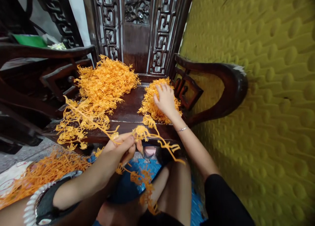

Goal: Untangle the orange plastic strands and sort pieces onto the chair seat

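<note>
My left hand (120, 148) is closed, its thumb and fingers pinching an orange plastic sprue (86, 116). Thin branches of it with small claw-shaped pieces stick out to both sides of the hand, and some hang below over my legs. My right hand (165, 99) rests on top of a smaller pile of loose orange plastic pieces (151, 102) at the right of the wooden seat. Its fingers are apart, and I see nothing held in them. A larger pile of orange pieces (105, 81) stands at the seat's left, beyond the sprue.
The dark wooden chair (131, 107) has curved armrests (221, 75) on both sides and a carved back (136, 45). A heap of orange stems (54, 170) lies on the floor at left. A yellow padded wall (265, 127) rises close on the right. Blue matting (147, 165) lies below.
</note>
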A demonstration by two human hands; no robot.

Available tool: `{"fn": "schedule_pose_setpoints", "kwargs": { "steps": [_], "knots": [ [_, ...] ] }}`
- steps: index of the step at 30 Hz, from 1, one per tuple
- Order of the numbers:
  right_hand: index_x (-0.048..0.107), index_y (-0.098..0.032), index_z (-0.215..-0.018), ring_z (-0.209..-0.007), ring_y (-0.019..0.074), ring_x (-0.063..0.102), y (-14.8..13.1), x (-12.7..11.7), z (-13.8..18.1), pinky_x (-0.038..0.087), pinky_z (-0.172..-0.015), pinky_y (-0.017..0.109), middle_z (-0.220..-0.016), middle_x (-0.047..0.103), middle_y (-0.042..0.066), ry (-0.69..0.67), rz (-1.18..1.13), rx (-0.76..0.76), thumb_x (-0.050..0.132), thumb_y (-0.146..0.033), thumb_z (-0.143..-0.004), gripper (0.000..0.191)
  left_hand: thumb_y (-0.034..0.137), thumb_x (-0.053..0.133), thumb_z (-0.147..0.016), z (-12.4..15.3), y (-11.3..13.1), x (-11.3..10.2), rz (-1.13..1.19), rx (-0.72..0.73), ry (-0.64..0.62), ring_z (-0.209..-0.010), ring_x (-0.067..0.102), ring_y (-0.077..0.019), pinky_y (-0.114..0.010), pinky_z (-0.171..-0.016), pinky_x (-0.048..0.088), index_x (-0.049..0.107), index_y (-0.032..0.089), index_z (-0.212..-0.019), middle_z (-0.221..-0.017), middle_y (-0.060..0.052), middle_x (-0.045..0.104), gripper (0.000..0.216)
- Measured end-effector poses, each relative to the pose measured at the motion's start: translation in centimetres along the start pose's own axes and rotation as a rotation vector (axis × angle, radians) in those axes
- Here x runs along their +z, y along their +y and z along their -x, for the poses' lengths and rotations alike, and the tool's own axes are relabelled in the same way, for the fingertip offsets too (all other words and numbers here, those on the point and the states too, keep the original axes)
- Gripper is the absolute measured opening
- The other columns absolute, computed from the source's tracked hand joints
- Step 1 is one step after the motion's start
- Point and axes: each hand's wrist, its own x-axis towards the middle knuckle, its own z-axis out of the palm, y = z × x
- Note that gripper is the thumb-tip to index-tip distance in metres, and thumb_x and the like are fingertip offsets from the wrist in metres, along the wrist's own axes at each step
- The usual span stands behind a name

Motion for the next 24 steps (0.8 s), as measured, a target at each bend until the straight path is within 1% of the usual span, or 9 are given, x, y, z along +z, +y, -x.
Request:
{"fn": "schedule_pose_setpoints", "kwargs": {
  "steps": [3, 5, 7, 9, 12, 16, 19, 21, 24],
  "knots": [
    [0.049, -0.017, -0.139, -0.142, 0.0288, 0.032, -3.4, 1.3, 1.7, 0.023, -0.116, 0.049, -0.153, 0.04, 0.011, -0.159, -0.061, -0.375, 0.04, -0.038, -0.097, 0.048, 0.037, 0.051, -0.084, 0.0, 0.5, 0.2, 0.003, 0.045, 0.06, -0.047, 0.032, -0.0104, -0.024, -0.054, 0.033, 0.049, 0.019, -0.056, -0.044, 0.005, 0.037, 0.033],
    [0.052, -0.021, -0.137, -0.142, 0.0244, 0.034, -4.3, 2.9, 3.0, 0.021, -0.119, 0.046, -0.152, 0.044, 0.007, -0.259, -0.056, -0.494, 0.044, -0.037, -0.097, 0.044, 0.035, 0.05, -0.084, 0.0, 0.7, 0.4, -0.007, 0.06, 0.067, -0.046, 0.029, -0.0101, -0.024, -0.052, 0.03, 0.046, 0.02, -0.055, -0.043, 0.006, 0.036, 0.033],
    [0.057, -0.021, -0.132, -0.138, 0.0248, 0.042, -3.9, 4.3, 3.9, 0.024, -0.118, 0.048, -0.144, 0.053, 0.008, -0.286, -0.033, -0.45, 0.042, -0.026, -0.097, 0.038, 0.035, 0.049, -0.085, 0.1, 0.8, 0.6, -0.012, 0.059, 0.039, -0.046, 0.028, -0.0103, -0.024, -0.051, 0.029, 0.051, 0.019, -0.059, -0.043, 0.006, 0.035, 0.03],
    [0.06, -0.019, -0.127, -0.133, 0.0286, 0.048, -2.7, 5.0, 4.3, 0.029, -0.114, 0.054, -0.139, 0.058, 0.012, -0.274, -0.006, -0.344, 0.039, -0.017, -0.096, 0.038, 0.037, 0.048, -0.087, 0.2, 0.7, 0.7, 0.0, 0.056, 0.003, -0.046, 0.029, -0.0106, -0.024, -0.052, 0.03, 0.054, 0.019, -0.064, -0.043, 0.006, 0.036, 0.03],
    [0.062, -0.018, -0.125, -0.131, 0.0321, 0.049, -1.3, 4.6, 4.2, 0.028, -0.112, 0.061, -0.139, 0.058, 0.014, -0.244, -0.005, -0.267, 0.04, -0.019, -0.097, 0.036, 0.039, 0.05, -0.087, 0.2, 0.5, 0.9, 0.023, 0.069, -0.033, -0.047, 0.031, -0.0107, -0.024, -0.053, 0.031, 0.052, 0.02, -0.063, -0.044, 0.006, 0.037, 0.031],
    [0.056, -0.027, -0.133, -0.138, 0.0252, 0.041, -1.6, 1.8, 4.5, 0.007, -0.119, 0.061, -0.147, 0.05, 0.002, -0.176, -0.068, -0.336, 0.036, -0.039, -0.101, 0.039, 0.038, 0.05, -0.087, 0.1, 0.4, 1.4, 0.005, 0.083, -0.037, -0.047, 0.031, -0.0106, -0.024, -0.053, 0.032, 0.055, 0.019, -0.064, -0.044, 0.006, 0.037, 0.03],
    [0.056, -0.028, -0.132, -0.134, 0.0202, 0.046, -1.8, -1.1, 6.1, -0.004, -0.121, 0.056, -0.143, 0.054, 0.0, -0.075, -0.176, -0.312, 0.031, -0.044, -0.102, 0.043, 0.037, 0.049, -0.087, 0.1, 0.6, 1.7, 0.003, 0.095, -0.038, -0.047, 0.032, -0.0104, -0.024, -0.054, 0.034, 0.057, 0.018, -0.065, -0.043, 0.006, 0.037, 0.03],
    [0.057, -0.025, -0.132, -0.132, 0.0212, 0.048, -1.1, -3.0, 8.4, -0.005, -0.12, 0.057, -0.14, 0.057, 0.002, -0.029, -0.258, -0.261, 0.032, -0.044, -0.101, 0.044, 0.036, 0.05, -0.086, 0.0, 0.7, 1.8, 0.0, 0.113, 0.0, -0.045, 0.031, -0.0102, -0.024, -0.052, 0.032, 0.058, 0.018, -0.064, -0.042, 0.006, 0.036, 0.03],
    [0.056, -0.021, -0.134, -0.136, 0.0284, 0.044, 0.9, -4.3, 13.5, 0.004, -0.118, 0.064, -0.144, 0.053, 0.009, -0.019, -0.247, -0.061, 0.037, -0.046, -0.099, 0.047, 0.033, 0.049, -0.088, -0.2, 1.0, 1.5, 0.044, 0.151, 0.111, -0.044, 0.03, -0.0104, -0.024, -0.049, 0.028, 0.058, 0.018, -0.064, -0.041, 0.005, 0.035, 0.03]
  ]
}}
